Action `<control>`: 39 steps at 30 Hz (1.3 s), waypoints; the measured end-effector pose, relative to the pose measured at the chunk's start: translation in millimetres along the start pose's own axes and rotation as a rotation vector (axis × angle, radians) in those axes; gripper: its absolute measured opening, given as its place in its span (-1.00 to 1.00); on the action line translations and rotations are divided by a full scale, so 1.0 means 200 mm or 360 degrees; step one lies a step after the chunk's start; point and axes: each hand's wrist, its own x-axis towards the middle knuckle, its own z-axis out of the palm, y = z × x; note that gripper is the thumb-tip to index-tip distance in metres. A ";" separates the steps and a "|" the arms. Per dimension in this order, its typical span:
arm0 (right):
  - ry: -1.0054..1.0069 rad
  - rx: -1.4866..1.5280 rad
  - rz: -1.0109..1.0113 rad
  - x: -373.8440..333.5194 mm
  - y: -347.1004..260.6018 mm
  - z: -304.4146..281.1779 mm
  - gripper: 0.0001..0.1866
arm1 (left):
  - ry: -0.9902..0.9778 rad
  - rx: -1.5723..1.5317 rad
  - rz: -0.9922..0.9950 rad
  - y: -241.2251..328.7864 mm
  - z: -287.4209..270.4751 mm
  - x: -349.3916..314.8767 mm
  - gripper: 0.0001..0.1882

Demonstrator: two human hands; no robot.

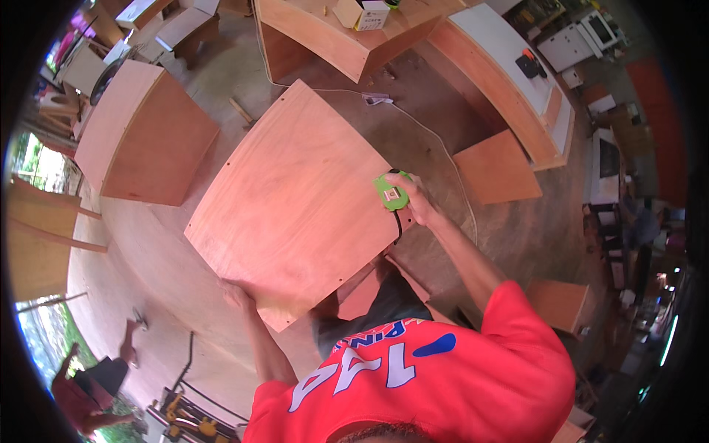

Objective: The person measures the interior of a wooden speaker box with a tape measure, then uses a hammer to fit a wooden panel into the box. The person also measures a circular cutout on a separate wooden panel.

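Observation:
A large plywood panel (295, 192) with small dark screw holes or screw heads along its edges is tilted in front of me. My left hand (238, 295) grips its near left edge, the fingertips partly hidden by the wood. In my right hand (418, 199) is a green tape measure (391, 193), held over the panel's right edge. A black strap (399, 227) hangs from the tape measure. No drawn-out blade can be made out.
A hammer (241, 112) lies on the floor beyond the panel. A white cord (443, 144) runs from a power strip (377, 99) across the floor at right. Wooden cabinets (151, 136) stand around; one carries a cardboard box (362, 13). Another person (100, 384) is at lower left.

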 end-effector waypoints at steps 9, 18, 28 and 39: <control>-0.0062 0.0077 0.0199 0.05 0.23 0.27 -0.58 | -0.0124 -0.0307 -0.0151 -0.23 -0.39 0.28 -0.22; -0.0158 0.0282 0.0371 0.07 0.46 0.34 -0.61 | 0.0129 0.0225 -0.0861 0.35 -0.48 0.44 -0.12; -0.0066 0.0388 0.0354 0.13 0.74 -0.06 -0.55 | 0.0084 0.0232 -0.0760 0.61 -0.20 0.36 -0.05; 0.0269 0.1071 0.0402 0.33 0.68 -0.82 -0.54 | -0.0412 0.0035 -0.0400 1.23 0.02 -0.01 -0.24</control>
